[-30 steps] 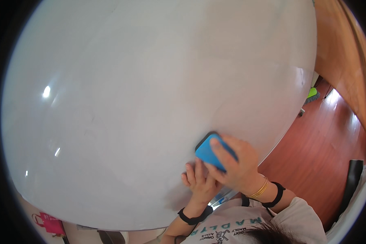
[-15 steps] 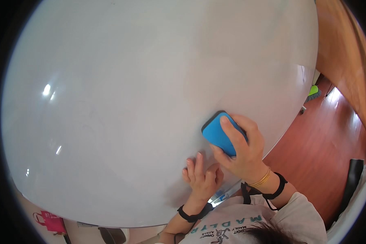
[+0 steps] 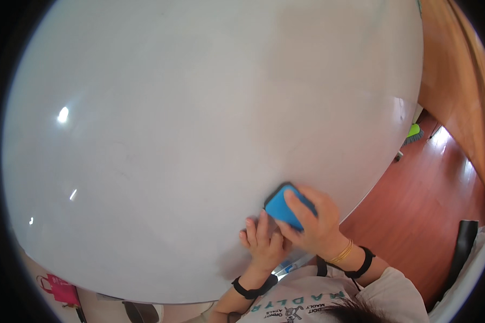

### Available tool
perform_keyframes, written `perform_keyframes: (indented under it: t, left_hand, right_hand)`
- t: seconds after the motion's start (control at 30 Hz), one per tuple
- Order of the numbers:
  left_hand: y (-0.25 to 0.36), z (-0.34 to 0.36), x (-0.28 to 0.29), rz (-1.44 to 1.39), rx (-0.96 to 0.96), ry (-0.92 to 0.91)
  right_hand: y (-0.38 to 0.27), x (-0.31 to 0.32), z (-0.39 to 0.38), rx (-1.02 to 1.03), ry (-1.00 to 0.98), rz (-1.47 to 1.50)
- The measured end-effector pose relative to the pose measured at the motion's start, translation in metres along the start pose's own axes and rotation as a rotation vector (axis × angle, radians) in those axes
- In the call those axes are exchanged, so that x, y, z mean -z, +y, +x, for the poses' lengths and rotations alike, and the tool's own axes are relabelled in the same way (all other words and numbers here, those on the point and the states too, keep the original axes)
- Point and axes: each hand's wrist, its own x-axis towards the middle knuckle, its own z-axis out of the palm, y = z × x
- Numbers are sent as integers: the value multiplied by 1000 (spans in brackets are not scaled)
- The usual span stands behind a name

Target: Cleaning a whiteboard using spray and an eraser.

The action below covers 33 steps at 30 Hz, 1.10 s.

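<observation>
My right hand (image 3: pixel 318 220) grips a blue whiteboard eraser (image 3: pixel 283 208) with a dark felt edge, its thumb along the top and its fingers round the far side. The eraser is against the glossy white board (image 3: pixel 161 151), near the board's front right edge. Just left of it, my left hand (image 3: pixel 262 241) rests on the board with its fingers stretched out and holding nothing. The left fingertips are close to the eraser's lower left corner. Faint grey smudges show on the board left of the middle.
Beyond the board's right edge lies a reddish wooden floor (image 3: pixel 382 215) with a green brush (image 3: pixel 413 132). A brown wooden panel (image 3: pixel 455 75) rises at the far right. A black roll (image 3: pixel 462 245) leans at right; a pink bag (image 3: pixel 62 289) is at lower left.
My right hand has drawn the eraser nearer to my body and slightly left, bringing it beside my left fingertips. The left hand has shifted only slightly.
</observation>
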Motion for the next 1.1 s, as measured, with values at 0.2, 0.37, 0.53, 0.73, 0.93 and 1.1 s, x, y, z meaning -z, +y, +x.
perform_keyframes:
  t: [0.2, 0.37, 0.53, 0.73, 0.93, 1.1]
  left_hand:
    - [0, 4, -4, -26, -21, 6]
    - [-4, 0, 3, -35, -68, -30]
    - [-3, 3, -1, -16, -65, -42]
    - [-3, 2, -1, -12, -73, -61]
    - [2, 4, -4, -4, -74, -59]
    - [8, 7, -6, -3, -74, -56]
  right_hand:
    - [15, 1, 14, -82, 211, 20]
    - [15, 4, -8, -58, 73, -51]
    - [14, 1, -15, -40, 25, -53]
    - [24, 3, -8, -111, 100, -66]
    - [35, 3, -8, -55, 57, -55]
    - [22, 2, -13, -131, 85, -15]
